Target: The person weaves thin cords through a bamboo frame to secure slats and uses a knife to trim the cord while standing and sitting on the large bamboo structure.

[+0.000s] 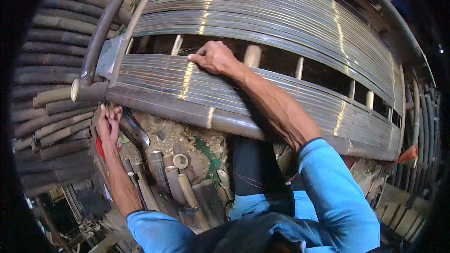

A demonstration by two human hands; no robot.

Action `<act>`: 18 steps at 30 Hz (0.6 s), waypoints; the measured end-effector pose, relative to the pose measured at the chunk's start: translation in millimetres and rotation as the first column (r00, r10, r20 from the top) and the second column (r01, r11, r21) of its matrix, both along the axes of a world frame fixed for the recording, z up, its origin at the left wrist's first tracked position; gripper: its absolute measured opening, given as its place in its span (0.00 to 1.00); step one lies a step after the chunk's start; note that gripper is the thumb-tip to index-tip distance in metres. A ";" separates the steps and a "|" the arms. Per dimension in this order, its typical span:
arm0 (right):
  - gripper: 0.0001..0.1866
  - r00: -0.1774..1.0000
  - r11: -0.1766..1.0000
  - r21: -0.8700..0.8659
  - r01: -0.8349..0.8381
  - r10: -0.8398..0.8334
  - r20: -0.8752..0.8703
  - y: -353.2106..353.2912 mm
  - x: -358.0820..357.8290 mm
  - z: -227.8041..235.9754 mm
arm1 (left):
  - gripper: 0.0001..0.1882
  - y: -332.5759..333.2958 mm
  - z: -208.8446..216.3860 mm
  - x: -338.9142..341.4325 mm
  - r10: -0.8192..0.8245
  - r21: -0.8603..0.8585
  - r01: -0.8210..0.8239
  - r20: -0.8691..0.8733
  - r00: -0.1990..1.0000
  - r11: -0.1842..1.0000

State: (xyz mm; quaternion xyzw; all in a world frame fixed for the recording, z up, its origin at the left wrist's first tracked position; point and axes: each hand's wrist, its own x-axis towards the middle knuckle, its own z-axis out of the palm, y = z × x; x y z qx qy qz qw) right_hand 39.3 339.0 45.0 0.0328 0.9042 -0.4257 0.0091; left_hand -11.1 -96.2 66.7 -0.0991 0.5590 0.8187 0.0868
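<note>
A bamboo bench or bed frame (187, 109), dark and tubular, spans the view. Its top is made of thin bamboo slats (154, 72) crossed by pale yellowish bands. A long gap (276, 61) splits the slats into a near strip and a wider far panel. My right hand (214, 57) rests at the near strip's far edge beside a pale band, its fingers curled; what they pinch, if anything, is hidden. My left hand (109, 121) is lower, just under the frame's near left corner, its fingers bent together around something too small to make out.
Stacked bamboo poles (56, 61) fill the left side. Cut bamboo pieces (176, 185) stand on the littered ground near my legs. A red round object (101, 147) lies beside my left wrist. Thin reddish wire (248, 181) shows by my leg. More poles (424, 126) lean at the right.
</note>
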 end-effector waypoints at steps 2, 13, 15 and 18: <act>0.22 0.993 0.999 0.049 0.013 -0.007 -0.121 17.0 18.4 -0.9 | 0.21 13.5 15.5 32.2 0.072 -0.434 0.019 0.191 0.979 0.901; 0.28 0.846 0.818 0.232 0.527 -0.532 -0.046 215.4 262.2 43.6 | 0.40 174.7 -79.3 241.8 -0.600 -0.943 0.205 0.007 0.800 0.262; 0.30 0.816 0.806 0.196 0.559 -0.577 0.044 224.0 282.1 30.4 | 0.33 227.2 -89.0 272.2 -0.715 -0.915 0.223 -0.094 0.692 0.336; 0.32 0.840 0.819 0.265 0.509 -0.540 0.055 224.4 291.6 20.7 | 0.16 288.2 -42.2 302.7 -0.746 -0.624 0.512 -0.179 0.641 0.590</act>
